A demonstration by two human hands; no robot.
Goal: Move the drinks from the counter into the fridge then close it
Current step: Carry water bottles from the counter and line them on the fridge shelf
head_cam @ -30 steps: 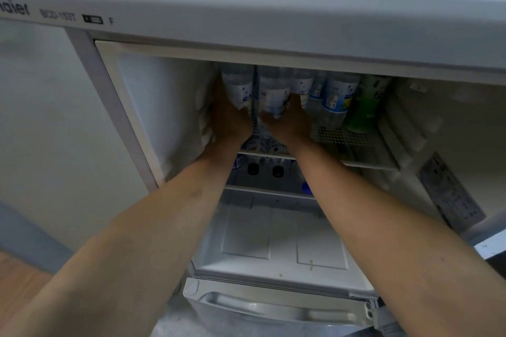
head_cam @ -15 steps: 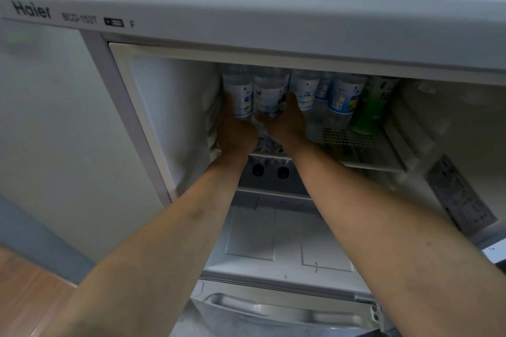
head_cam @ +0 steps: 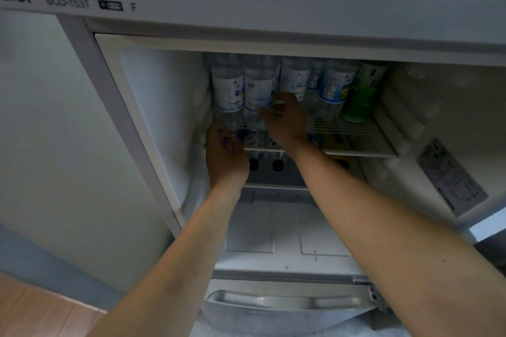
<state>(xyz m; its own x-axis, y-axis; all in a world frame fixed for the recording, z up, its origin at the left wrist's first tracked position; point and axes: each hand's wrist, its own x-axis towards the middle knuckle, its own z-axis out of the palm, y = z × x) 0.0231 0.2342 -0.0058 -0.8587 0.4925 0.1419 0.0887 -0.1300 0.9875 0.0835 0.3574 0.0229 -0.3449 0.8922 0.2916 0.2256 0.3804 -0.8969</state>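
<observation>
Two bare forearms reach into an open fridge (head_cam: 142, 123). The left hand (head_cam: 226, 157) sits low at the shelf (head_cam: 356, 142) edge, fingers loosely curled under the leftmost water bottle (head_cam: 228, 96), apparently steadying it. Farther in, the right hand (head_cam: 284, 120) is spread against the next bottle (head_cam: 258, 93), probably packing the row tight.
</observation>
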